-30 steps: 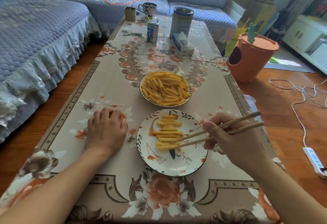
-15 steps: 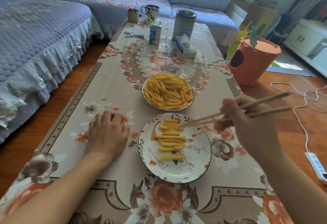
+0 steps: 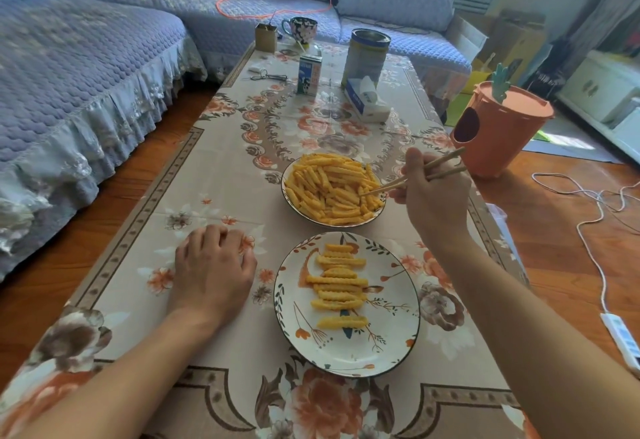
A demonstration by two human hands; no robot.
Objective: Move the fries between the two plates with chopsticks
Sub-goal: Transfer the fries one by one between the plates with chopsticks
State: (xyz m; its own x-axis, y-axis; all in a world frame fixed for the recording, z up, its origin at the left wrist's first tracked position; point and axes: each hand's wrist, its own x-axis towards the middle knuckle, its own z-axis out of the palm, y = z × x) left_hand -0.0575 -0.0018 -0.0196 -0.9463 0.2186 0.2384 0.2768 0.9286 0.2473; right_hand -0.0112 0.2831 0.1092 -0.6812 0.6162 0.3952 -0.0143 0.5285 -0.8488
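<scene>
Nearest to us, close to the table's (image 3: 221, 175) near edge, sits the near plate (image 3: 391, 341), white with a floral print. On it a short column of crinkle fries (image 3: 339, 286) lies crosswise, one above another, with a single fry (image 3: 343, 321) set a little apart at the near end.

Left of that plate our left hand (image 3: 211, 265) rests palm down on the flowered cloth, its fingers loosely curled against the cloth and holding nothing. It is just beside the plate's rim but not touching it.

Beyond, toward the middle of the table, the far plate (image 3: 294, 208) is heaped with fries (image 3: 329, 185). The two plates stand nearly rim to rim.

Our right hand (image 3: 433, 192) is over the far plate's right rim, fingers curled round the chopsticks (image 3: 408, 179). The sticks run from the hand leftward and down, their tips among the fries at the right side of the heap, well clear of our fingers. We cannot tell whether the tips have a fry pinched between them.

Toward the table's far end stand a tissue box (image 3: 367, 101), a carton (image 3: 310, 75) and a tin (image 3: 365, 57); at the far edge, a mug (image 3: 301, 30) and a small box (image 3: 266, 37). An orange bin (image 3: 498, 133) stands on the floor off the right edge.
</scene>
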